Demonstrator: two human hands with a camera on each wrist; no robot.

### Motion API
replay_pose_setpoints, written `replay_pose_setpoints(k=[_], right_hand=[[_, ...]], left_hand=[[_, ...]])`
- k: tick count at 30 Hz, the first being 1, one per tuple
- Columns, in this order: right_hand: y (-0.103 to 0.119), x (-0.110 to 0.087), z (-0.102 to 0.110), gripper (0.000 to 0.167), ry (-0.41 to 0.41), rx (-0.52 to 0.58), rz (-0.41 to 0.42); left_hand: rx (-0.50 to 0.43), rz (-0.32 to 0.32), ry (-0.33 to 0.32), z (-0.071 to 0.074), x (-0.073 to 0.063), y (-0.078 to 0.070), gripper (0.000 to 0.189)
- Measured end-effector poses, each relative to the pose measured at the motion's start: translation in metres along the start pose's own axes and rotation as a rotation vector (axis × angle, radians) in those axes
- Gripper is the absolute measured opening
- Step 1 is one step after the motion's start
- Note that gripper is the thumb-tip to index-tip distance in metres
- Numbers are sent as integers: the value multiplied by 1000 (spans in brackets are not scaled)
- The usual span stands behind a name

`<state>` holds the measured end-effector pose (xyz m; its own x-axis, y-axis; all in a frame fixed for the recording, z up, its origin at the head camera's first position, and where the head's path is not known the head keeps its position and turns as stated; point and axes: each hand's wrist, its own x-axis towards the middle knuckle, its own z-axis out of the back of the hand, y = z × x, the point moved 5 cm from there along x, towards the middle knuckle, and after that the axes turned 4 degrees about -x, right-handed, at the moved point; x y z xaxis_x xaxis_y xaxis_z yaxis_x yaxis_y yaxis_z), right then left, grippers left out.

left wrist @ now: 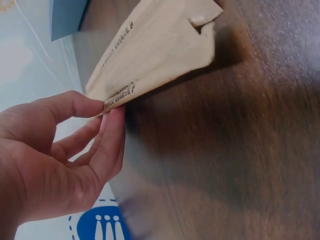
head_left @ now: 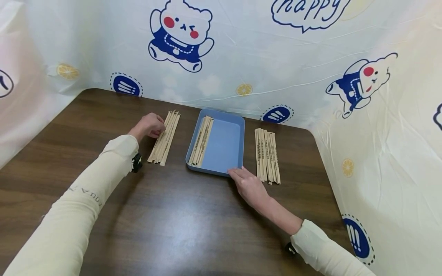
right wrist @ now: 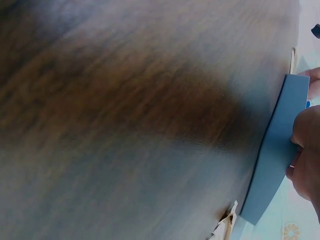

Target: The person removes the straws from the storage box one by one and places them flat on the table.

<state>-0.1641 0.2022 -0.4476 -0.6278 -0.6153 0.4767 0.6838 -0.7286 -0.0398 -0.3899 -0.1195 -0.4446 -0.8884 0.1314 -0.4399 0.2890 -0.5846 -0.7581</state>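
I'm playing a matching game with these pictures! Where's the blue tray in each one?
Head: the blue tray is near the middle, with the right hand at one corner.
Left wrist: just a bit of it, top left.
Right wrist: one side wall, slanting along the right.
Shared landmark: the brown table.

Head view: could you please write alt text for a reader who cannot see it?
A person's left hand pinches a group of narrow paper packets left of a blue tray, while the right hand touches the tray's near right corner. More packets lie in the tray's left part; another group is right of it on the dark wooden table.
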Motion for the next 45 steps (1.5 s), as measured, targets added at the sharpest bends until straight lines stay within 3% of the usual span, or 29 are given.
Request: replay_pose_setpoints(k=[14,36,41,45], right_hand=[[0,0,0,35,10,3,-7],[-1,-1,0,34,4,6,-7],[-2,-1,-1,35,2,-1,-3],[-1,-1,-1,34,4,0,-5]], left_hand=[[49,-32,-27,-1,-6,0,41],[71,-47,-55,1,-6,-1,30],[84,-85,-70,3,-8,-7,27],[25,-109,-41,-1,-12,-19,39]])
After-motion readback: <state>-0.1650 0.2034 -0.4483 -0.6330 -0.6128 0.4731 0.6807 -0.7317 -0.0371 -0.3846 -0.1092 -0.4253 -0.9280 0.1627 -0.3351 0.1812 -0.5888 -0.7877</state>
